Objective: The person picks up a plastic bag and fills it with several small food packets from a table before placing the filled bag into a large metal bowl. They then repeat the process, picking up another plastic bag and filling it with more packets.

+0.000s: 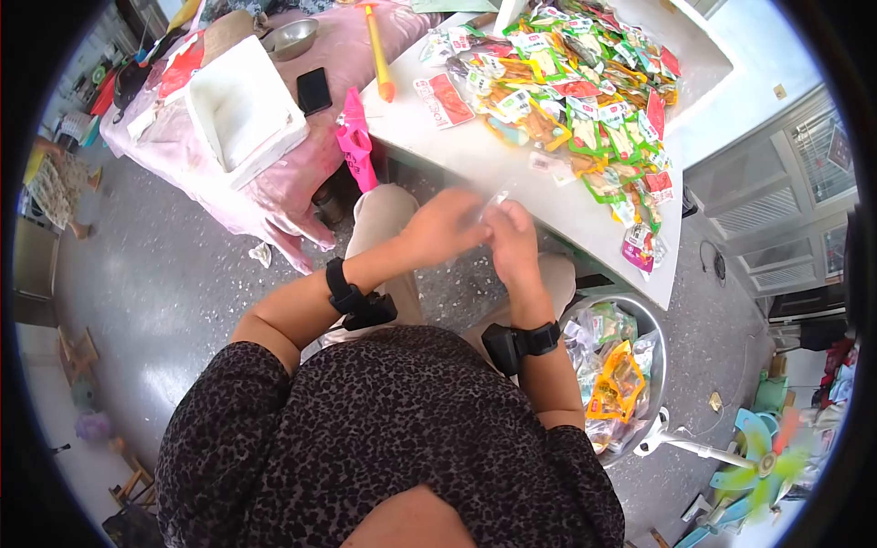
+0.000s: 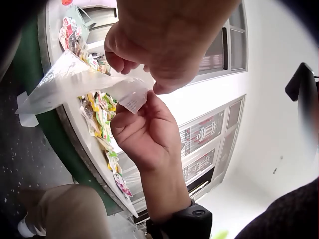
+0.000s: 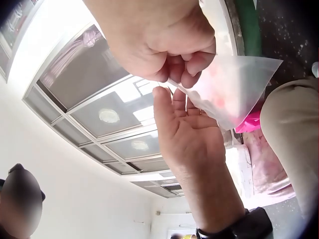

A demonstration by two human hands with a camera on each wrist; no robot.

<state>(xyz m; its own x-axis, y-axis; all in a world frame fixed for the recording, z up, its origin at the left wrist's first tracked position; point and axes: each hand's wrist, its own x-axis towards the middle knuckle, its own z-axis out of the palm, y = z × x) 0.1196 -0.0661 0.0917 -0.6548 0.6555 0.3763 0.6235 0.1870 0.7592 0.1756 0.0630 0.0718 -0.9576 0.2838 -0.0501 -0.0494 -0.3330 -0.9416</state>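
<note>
A clear plastic bag (image 2: 65, 87) hangs between my two hands, low in front of the table edge. My right hand (image 1: 513, 239) pinches its top edge between thumb and fingers; small print shows on the bag by that grip. My left hand (image 1: 448, 224), blurred in the head view, is right beside it. In the right wrist view the left hand (image 3: 192, 142) has its palm turned up, thumb apart from the fingers, fingertips at the bag's upper edge. The bag widens downward from the hands and looks flat, with nothing visible inside.
A white table (image 1: 493, 151) ahead bears a large heap of colourful snack packets (image 1: 585, 91). A metal basin (image 1: 660, 365) of packets stands by my right side. On a pink-covered surface at left lie a white foam box (image 1: 239, 137) and a phone (image 1: 313, 90). A fan (image 1: 766, 463) stands at lower right.
</note>
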